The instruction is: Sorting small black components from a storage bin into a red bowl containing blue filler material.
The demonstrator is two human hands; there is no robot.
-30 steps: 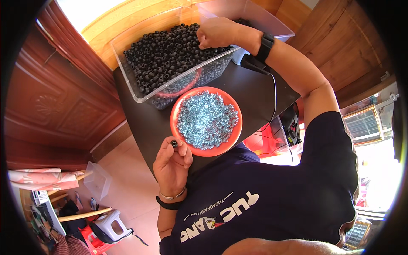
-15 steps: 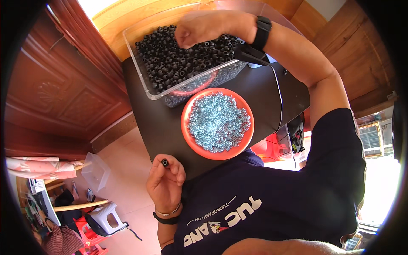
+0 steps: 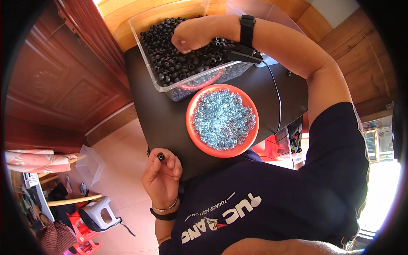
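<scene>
Head view: clear bin (image 3: 191, 80) sits at the far side of the dark table (image 3: 170, 123), no lid on, loaded with a loose heap of small black parts (image 3: 170, 63). They're round and hollow, ring-like from above, lying at all angles; more of them show dimly through the near wall. A red arc also shows in that wall, can't tell if it's a reflection. Red bowl (image 3: 194, 135) stands on the table just beside the bin, on the person's side, near the table edge. It holds a big pile of tiny shiny silver-blue pieces (image 3: 223, 119), spread over most of the inside with the rim left bare; too small to make out their exact shape. Right hand (image 3: 193, 34) is over the bin at the black heap, fingers curled in; can't tell whether they have a part, the back of the hand covers it. Left hand (image 3: 163, 178) is palm up off the table's near left edge, well apart from the bin, pinching one black piece (image 3: 160, 157) between thumb and index, hole end toward the camera, other fingers loosely bent. Black device (image 3: 242, 55) with a cable (image 3: 278, 89) is under the right wrist, by the bin's near wall. Another clear box (image 3: 90, 165) is on the floor at left, tilted.
</scene>
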